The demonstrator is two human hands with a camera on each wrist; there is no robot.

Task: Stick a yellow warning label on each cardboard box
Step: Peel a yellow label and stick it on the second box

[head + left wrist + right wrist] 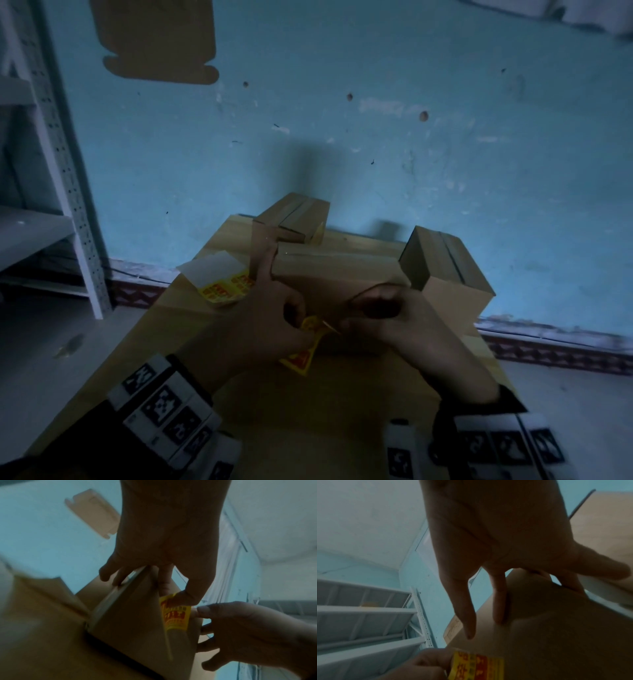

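A yellow warning label (306, 358) with red print hangs just above the wooden table (308, 428), in front of the middle cardboard box (342, 270). My left hand (274, 322) pinches the top of the label (175, 615) between thumb and fingers. My right hand (373, 318) is close on the right, its fingers loosely bent, with one fingertip (202, 609) at the label's edge. The label (477, 666) sits below the right hand's fingers (467, 626). A second box (294, 219) stands behind and a third (445, 270) at the right.
A sheet of more yellow labels (222, 289) under a white backing lies on the table to the left of the boxes. A white metal shelf rack (51, 205) stands at the far left. The blue wall (376, 120) is right behind the table.
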